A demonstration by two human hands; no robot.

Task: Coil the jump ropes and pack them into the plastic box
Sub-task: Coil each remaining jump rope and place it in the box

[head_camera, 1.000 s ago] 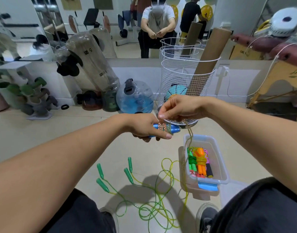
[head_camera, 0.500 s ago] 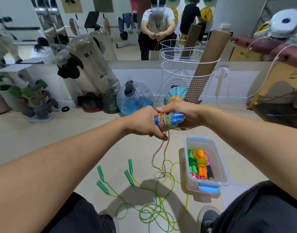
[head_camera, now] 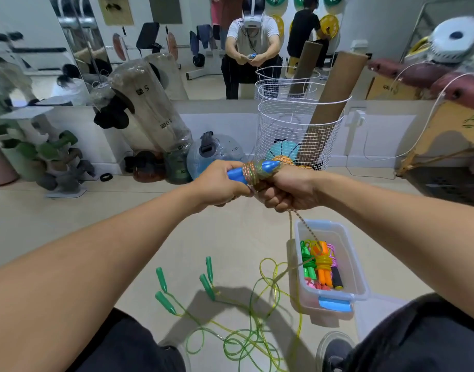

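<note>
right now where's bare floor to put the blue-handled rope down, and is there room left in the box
Bare floor lies left of the green handles and between them and the hands. The plastic box is open along its right wall; packed ropes fill its left. Crowded: the yellow-green rope tangle beside the box.

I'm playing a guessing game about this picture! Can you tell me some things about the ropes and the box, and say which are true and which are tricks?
1. Both hands, left hand and right hand, hold the blue-handled braided jump rope. True.
2. The clear plastic box is empty. False: coiled ropes lie in it.
3. The green-handled jump ropes lie on the floor. True.
4. The white wire basket lies tipped over. False: it stands upright.
</note>
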